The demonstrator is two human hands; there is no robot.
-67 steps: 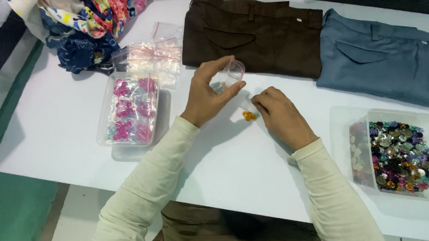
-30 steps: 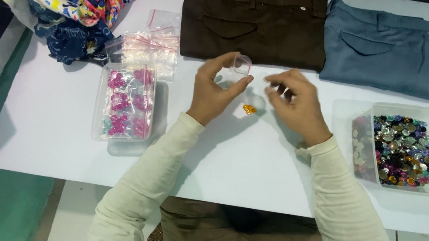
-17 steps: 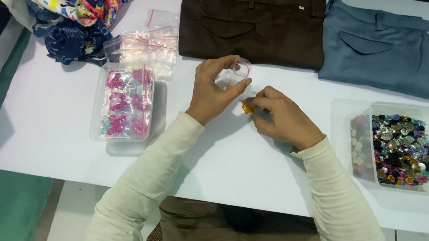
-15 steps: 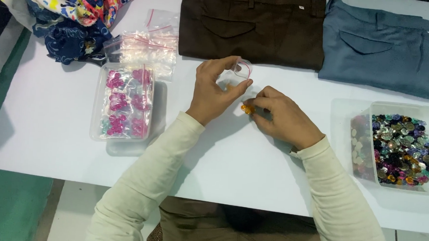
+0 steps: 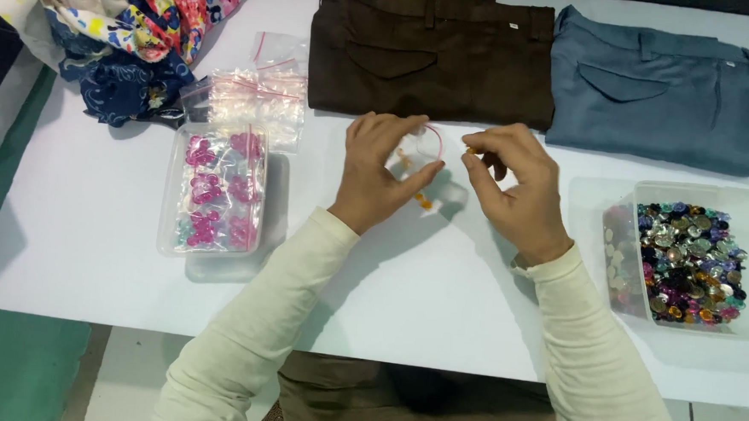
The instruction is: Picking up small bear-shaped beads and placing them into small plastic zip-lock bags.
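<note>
My left hand [image 5: 375, 175] holds a small clear zip bag [image 5: 419, 146] open above the white table [image 5: 92, 221]; a few orange beads show inside it. My right hand [image 5: 512, 188] is raised just right of the bag's mouth, with a small orange bead [image 5: 471, 150] pinched between thumb and forefinger. A few more orange beads [image 5: 424, 202] lie on the table under the bag.
A clear box of pink bead packets [image 5: 213, 189] sits at left, with empty zip bags [image 5: 257, 93] behind it. A clear tub of mixed coloured beads [image 5: 688, 261] stands at right. Brown trousers [image 5: 434, 47], blue-grey trousers [image 5: 663, 89] and floral cloth [image 5: 137, 19] lie along the far side.
My right hand has lifted from the beads on the table up to the bag's mouth with a bead in its fingertips. My left hand has kept hold of the bag.
</note>
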